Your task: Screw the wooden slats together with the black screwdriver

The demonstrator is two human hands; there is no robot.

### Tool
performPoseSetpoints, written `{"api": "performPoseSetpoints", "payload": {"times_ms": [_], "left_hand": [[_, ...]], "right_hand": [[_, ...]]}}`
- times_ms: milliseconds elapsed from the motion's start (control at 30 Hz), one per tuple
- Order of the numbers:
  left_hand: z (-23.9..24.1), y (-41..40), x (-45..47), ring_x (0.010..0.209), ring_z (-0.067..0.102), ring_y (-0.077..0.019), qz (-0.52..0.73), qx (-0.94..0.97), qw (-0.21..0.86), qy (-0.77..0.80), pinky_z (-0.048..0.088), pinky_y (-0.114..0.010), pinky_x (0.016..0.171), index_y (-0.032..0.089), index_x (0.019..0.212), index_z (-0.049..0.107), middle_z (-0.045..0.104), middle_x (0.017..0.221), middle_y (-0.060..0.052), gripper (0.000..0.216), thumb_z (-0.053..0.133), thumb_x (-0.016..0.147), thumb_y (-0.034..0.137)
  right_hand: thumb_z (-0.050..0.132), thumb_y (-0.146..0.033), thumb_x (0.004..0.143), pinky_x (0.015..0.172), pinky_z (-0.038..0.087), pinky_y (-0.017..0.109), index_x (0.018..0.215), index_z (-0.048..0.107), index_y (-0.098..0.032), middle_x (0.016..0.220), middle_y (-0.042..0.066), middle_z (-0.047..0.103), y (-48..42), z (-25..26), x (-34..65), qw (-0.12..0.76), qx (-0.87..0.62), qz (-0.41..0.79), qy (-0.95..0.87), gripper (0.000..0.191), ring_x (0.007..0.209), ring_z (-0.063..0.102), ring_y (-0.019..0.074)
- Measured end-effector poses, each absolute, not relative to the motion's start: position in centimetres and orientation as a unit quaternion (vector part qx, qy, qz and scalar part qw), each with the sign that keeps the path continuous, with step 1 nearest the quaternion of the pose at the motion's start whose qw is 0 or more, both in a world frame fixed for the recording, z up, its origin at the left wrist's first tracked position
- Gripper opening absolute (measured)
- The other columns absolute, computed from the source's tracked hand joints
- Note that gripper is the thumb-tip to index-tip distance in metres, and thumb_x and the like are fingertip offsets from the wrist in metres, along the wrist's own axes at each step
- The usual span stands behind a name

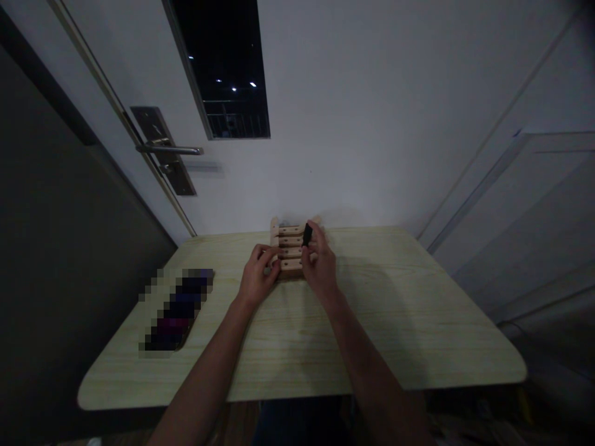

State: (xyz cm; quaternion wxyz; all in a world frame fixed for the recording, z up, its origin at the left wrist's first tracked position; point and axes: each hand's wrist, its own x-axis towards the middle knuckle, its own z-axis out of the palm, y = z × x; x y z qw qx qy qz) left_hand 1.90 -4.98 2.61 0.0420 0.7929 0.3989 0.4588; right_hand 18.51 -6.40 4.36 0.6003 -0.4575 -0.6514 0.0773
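Your left hand (259, 272) grips the slatted pale wooden frame (292, 264) at the tabletop's (441, 334) twelve o'clock; your right hand (323, 269) pinches a short black handle (307, 235). Better keep the frame firmly still.

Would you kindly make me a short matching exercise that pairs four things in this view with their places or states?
1. Right hand
2. Door handle
3. Slatted piece
4. Left hand

A. Wooden, on the table
B. At the slatted piece's left side
C. Holding a small black item
D. Left of and below the dark window

Pairs: 1-C, 2-D, 3-A, 4-B
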Motion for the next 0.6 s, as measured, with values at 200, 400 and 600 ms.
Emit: {"api": "performPoseSetpoints", "payload": {"times_ms": [200,400,600], "left_hand": [[2.69,-5.08,1.92,0.088,0.055,-0.0159,0.459,0.793,0.034,0.399,0.05,-0.03,0.08,0.02,0.107,0.06,0.053,0.1,-0.005,0.024,0.052,0.085,0.017],[2.59,-4.93,1.86,0.093,0.055,-0.0167,0.457,0.795,0.035,0.397,0.05,-0.031,0.082,0.021,0.109,0.059,0.053,0.1,-0.005,0.026,0.051,0.084,0.015],[2.61,-4.93,1.87,0.091,0.055,-0.0164,0.461,0.794,0.037,0.394,0.05,-0.03,0.081,0.021,0.109,0.059,0.052,0.1,-0.005,0.026,0.052,0.085,0.016]], "right_hand": [[0.044,-0.034,0.091,0.082,0.054,0.033,0.136,0.04,-0.026,0.13,0.007,0.056,-6.24,4.36,18.77,0.594,-0.458,0.075,-0.657,0.045,0.104,0.062,0.0201],[0.048,-0.037,0.09,0.087,0.052,0.036,0.133,0.044,-0.027,0.124,0.005,0.06,-6.15,4.38,18.8,0.591,-0.47,0.055,-0.653,0.045,0.105,0.061,0.021],[0.04,-0.031,0.092,0.086,0.052,0.033,0.138,0.039,-0.027,0.127,0.004,0.059,-6.62,4.59,18.63,0.579,-0.471,0.059,-0.663,0.046,0.098,0.064,0.0186]]}}
